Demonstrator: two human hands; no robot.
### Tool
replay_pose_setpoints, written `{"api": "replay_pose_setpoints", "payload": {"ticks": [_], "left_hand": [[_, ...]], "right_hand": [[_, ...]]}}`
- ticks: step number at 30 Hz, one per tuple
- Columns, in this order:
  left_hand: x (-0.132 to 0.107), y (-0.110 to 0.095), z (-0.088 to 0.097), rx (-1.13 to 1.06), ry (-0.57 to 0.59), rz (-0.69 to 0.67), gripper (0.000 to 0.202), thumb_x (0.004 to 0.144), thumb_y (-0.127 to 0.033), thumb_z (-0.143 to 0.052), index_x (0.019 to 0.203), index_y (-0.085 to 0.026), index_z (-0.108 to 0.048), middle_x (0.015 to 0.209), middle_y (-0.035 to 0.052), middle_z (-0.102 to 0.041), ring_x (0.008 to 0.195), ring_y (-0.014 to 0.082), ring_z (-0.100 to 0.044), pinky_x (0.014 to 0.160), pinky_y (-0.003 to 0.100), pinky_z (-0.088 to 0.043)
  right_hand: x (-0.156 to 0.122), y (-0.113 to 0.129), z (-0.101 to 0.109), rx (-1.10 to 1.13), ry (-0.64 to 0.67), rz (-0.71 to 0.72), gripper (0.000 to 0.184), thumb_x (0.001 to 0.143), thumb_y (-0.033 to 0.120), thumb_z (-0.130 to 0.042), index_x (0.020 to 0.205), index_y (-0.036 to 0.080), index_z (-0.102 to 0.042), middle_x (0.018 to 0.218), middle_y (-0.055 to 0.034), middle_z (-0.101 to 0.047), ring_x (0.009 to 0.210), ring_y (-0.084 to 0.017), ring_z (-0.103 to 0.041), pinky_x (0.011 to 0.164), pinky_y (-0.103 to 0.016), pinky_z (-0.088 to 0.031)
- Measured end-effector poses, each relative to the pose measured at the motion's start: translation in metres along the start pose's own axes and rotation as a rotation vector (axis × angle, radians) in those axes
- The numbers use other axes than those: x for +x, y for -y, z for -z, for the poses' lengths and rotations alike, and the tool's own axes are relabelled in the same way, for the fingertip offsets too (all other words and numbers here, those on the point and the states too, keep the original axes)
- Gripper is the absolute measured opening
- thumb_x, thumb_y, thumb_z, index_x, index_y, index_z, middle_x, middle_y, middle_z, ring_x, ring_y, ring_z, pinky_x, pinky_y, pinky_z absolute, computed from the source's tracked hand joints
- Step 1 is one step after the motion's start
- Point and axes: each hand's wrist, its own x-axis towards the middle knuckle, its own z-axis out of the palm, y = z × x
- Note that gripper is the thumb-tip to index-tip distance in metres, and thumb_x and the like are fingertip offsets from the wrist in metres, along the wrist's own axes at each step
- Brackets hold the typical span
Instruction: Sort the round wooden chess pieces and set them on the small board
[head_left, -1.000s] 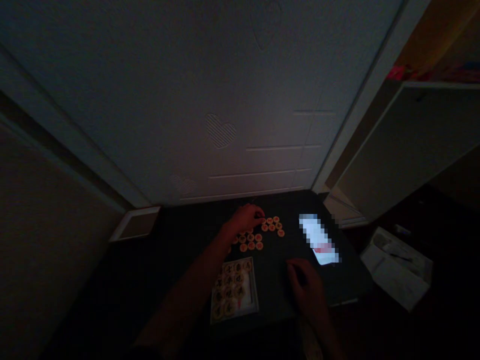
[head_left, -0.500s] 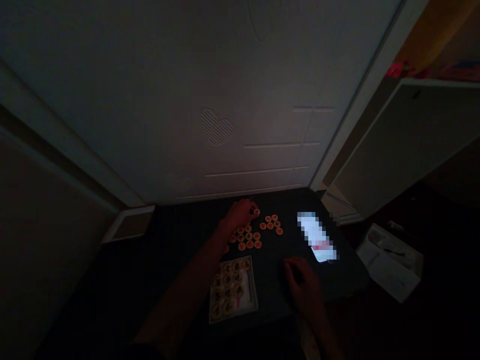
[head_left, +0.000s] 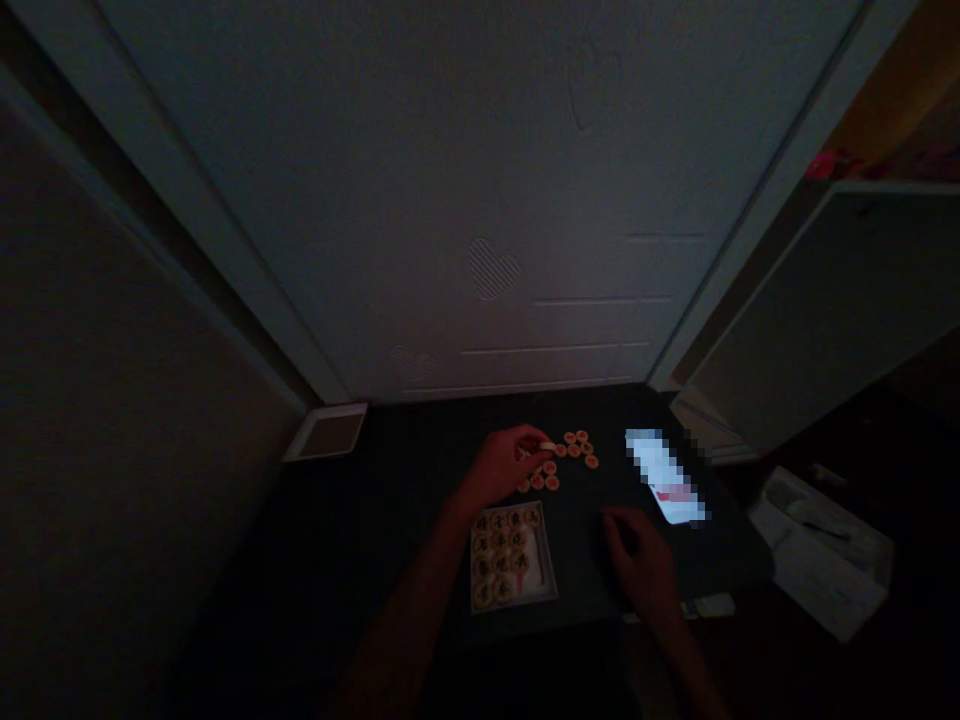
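My left hand (head_left: 510, 465) pinches a round Chinese chess piece (head_left: 547, 446), tilted, between thumb and fingers just above the table. Under and beside that hand lie several pieces with red characters (head_left: 538, 482), partly hidden by it. Another small group of red-marked pieces (head_left: 574, 450) lies just to its right. Closer to me, a shallow square box (head_left: 551, 575) holds rows of pieces with black characters (head_left: 500, 542), and part of its floor shows at the right. My right hand (head_left: 645, 560) rests loosely curled on the table right of the box, with nothing visible in it.
A lit phone (head_left: 667, 475), blurred out, lies at the right of the dark table (head_left: 405, 480). At the back left is a shallow tray or lid (head_left: 326, 435). A white box (head_left: 821, 550) stands lower, beyond the right edge. A pale panel (head_left: 420, 200) rises behind the table.
My left hand has come back nearer to me with its piece, over the red-marked pieces. The whole view has shifted, moving everything rightward. My right hand stays curled beside the box.
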Motion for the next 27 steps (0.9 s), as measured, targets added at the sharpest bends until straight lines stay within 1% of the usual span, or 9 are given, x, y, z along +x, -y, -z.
{"api": "replay_pose_setpoints", "payload": {"ticks": [3,7,9,11,15,18,20,22,27], "left_hand": [[-0.043,-0.016,-0.005,-0.098,0.032,0.057,0.027,0.088,-0.039,-0.068,0.108,-0.022,-0.074,0.100,0.0041,-0.078,0.087,0.0198,-0.072,0.078,0.030,-0.055],[-0.101,-0.029,-0.012,-0.199,0.040,0.200,0.032,0.095,-0.040,-0.056,0.118,-0.024,-0.072,0.104,0.0039,-0.078,0.092,0.0206,-0.071,0.081,0.030,-0.054],[-0.124,-0.031,-0.015,-0.221,0.060,0.272,0.038,0.098,-0.043,-0.051,0.127,-0.024,-0.068,0.099,0.0041,-0.078,0.090,0.0210,-0.070,0.081,0.030,-0.054],[-0.140,-0.032,-0.016,-0.229,0.032,0.308,0.041,0.100,-0.043,-0.048,0.130,-0.024,-0.066,0.102,0.0046,-0.077,0.093,0.0214,-0.070,0.085,0.031,-0.053],[-0.154,-0.034,-0.015,-0.250,-0.015,0.320,0.040,0.099,-0.044,-0.049,0.128,-0.024,-0.068,0.106,0.0050,-0.077,0.097,0.0226,-0.069,0.089,0.032,-0.052],[-0.157,-0.034,-0.015,-0.257,0.021,0.309,0.037,0.098,-0.044,-0.049,0.121,-0.026,-0.072,0.102,0.0035,-0.078,0.092,0.0223,-0.070,0.083,0.031,-0.053],[-0.159,-0.033,-0.015,-0.252,0.073,0.306,0.036,0.098,-0.045,-0.049,0.119,-0.028,-0.073,0.097,0.0023,-0.078,0.084,0.0212,-0.070,0.077,0.030,-0.054],[-0.160,-0.032,-0.017,-0.260,0.107,0.301,0.034,0.097,-0.045,-0.051,0.116,-0.029,-0.074,0.098,0.0017,-0.079,0.083,0.0209,-0.071,0.077,0.030,-0.054],[-0.160,-0.029,-0.021,-0.267,0.030,0.298,0.028,0.094,-0.045,-0.057,0.106,-0.027,-0.075,0.104,0.0026,-0.078,0.094,0.0217,-0.071,0.088,0.032,-0.053]], "right_hand": [[-0.002,0.010,0.001,0.041,-0.017,-0.047,0.030,0.093,0.045,-0.058,0.103,0.020,-0.072,0.102,-0.0098,-0.074,0.095,-0.026,-0.069,0.085,-0.039,-0.054],[-0.017,0.032,0.000,0.119,0.011,-0.090,0.031,0.093,0.046,-0.058,0.106,0.021,-0.072,0.104,-0.0086,-0.074,0.097,-0.026,-0.069,0.085,-0.037,-0.055],[-0.027,0.045,-0.003,0.161,0.048,-0.077,0.029,0.094,0.045,-0.058,0.105,0.022,-0.073,0.104,-0.0078,-0.074,0.099,-0.025,-0.069,0.086,-0.035,-0.054],[-0.035,0.060,-0.006,0.206,0.095,-0.051,0.027,0.095,0.043,-0.058,0.105,0.023,-0.073,0.104,-0.0074,-0.075,0.099,-0.025,-0.069,0.085,-0.034,-0.055],[-0.045,0.085,-0.014,0.272,0.196,0.038,0.022,0.095,0.038,-0.059,0.105,0.024,-0.074,0.103,-0.0067,-0.075,0.099,-0.023,-0.070,0.087,-0.032,-0.055],[-0.046,0.098,-0.018,0.290,0.252,0.105,0.020,0.095,0.036,-0.061,0.105,0.025,-0.074,0.103,-0.0066,-0.074,0.097,-0.023,-0.070,0.086,-0.033,-0.056],[-0.046,0.102,-0.019,0.294,0.269,0.141,0.019,0.094,0.036,-0.062,0.104,0.026,-0.074,0.103,-0.0067,-0.074,0.097,-0.023,-0.070,0.087,-0.034,-0.056],[-0.046,0.103,-0.020,0.300,0.281,0.157,0.018,0.093,0.037,-0.063,0.102,0.027,-0.075,0.102,-0.0068,-0.074,0.097,-0.023,-0.070,0.087,-0.035,-0.056],[-0.048,0.101,-0.019,0.320,0.311,0.084,0.020,0.094,0.038,-0.063,0.105,0.026,-0.074,0.101,-0.0064,-0.074,0.095,-0.022,-0.070,0.086,-0.033,-0.056]]}}
